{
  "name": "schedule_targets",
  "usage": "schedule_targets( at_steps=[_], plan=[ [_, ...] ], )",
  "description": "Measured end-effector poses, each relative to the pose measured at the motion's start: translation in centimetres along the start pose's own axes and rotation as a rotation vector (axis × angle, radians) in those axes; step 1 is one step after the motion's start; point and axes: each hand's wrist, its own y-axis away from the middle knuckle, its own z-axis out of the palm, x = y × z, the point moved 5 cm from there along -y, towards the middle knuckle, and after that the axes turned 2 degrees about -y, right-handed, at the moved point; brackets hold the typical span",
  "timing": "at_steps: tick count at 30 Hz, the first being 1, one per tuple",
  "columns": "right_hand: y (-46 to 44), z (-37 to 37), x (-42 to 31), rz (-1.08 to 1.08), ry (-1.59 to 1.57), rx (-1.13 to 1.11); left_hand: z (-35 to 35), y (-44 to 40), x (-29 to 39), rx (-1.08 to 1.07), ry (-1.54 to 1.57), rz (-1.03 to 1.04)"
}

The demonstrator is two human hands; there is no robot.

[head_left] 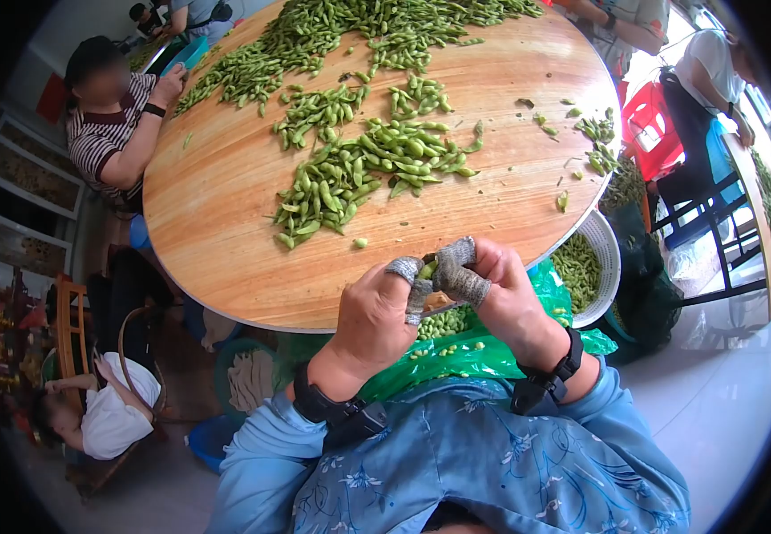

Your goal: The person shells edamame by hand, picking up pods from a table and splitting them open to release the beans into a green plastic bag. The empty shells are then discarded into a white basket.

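My left hand (pixel 369 307) and my right hand (pixel 508 298) meet just over the near edge of the round wooden table (pixel 225 285). Grey knitted covers wrap the thumbs and fingertips of both. Between the pinched fingers shows a green edamame pod (pixel 428 269), mostly hidden by them. Below the hands, shelled beans (pixel 443 326) lie on a green plastic bag (pixel 474 356) over my lap. In front of the hands are a loose bean (pixel 360 243) and a pile of edamame pods (pixel 332 191).
A larger heap of pods (pixel 314 36) covers the table's far side. At right below the edge stands a white basket (pixel 606 267) with pods in it. A co-worker (pixel 114 125) sits at the left; others are around. A blue basin (pixel 209 440) is on the floor.
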Motion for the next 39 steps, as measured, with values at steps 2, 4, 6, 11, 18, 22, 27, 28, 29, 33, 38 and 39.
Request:
schedule_targets(
  at_steps=[2, 4, 6, 11, 18, 22, 27, 28, 29, 33, 38, 39],
  plan=[
    [0.2, 0.1, -0.1, -0.032, 0.024, 0.0, 0.6, 0.2, -0.2, 0.031, 0.138, -0.073],
    [0.2, 0.0, 0.0, -0.028, 0.045, 0.026, 0.6, 0.3, -0.5, 0.065, 0.271, -0.145],
    [0.2, 0.0, 0.2, -0.038, 0.072, 0.023, 1.8, 0.9, -1.7, -0.047, 0.881, -0.556],
    [0.2, -0.2, 0.0, -0.085, 0.246, -0.05, 1.6, 0.9, -1.8, -0.223, 1.372, -0.825],
    [0.1, 0.6, -0.5, -0.092, 0.393, -0.086, 0.7, 0.9, -1.4, -0.086, 0.483, -0.292],
    [0.1, 1.0, -1.2, -0.249, 0.7, -0.151, 0.4, 0.8, -1.3, -0.113, 0.467, -0.315],
    [0.0, 0.6, 0.8, 0.017, 0.204, -0.035, 1.4, 0.9, -2.2, -0.15, 0.43, -0.297],
    [0.0, 0.5, 0.8, 0.018, 0.192, -0.018, 1.5, 1.0, -2.4, -0.142, 0.485, -0.299],
    [0.0, 0.4, 0.8, 0.02, 0.181, -0.002, 1.5, 1.0, -2.5, -0.141, 0.484, -0.299],
    [0.3, 1.0, -1.1, -0.283, 0.698, -0.129, 1.2, 1.2, -2.8, -0.2, 0.626, -0.308],
    [0.3, 1.8, -0.4, -0.424, 1.079, -0.146, 1.4, 1.3, -2.9, -0.199, 0.466, -0.332],
    [0.3, 1.8, -0.5, -0.423, 1.079, -0.146, 1.4, 1.4, -3.2, -0.161, 0.427, -0.329]
  ],
)
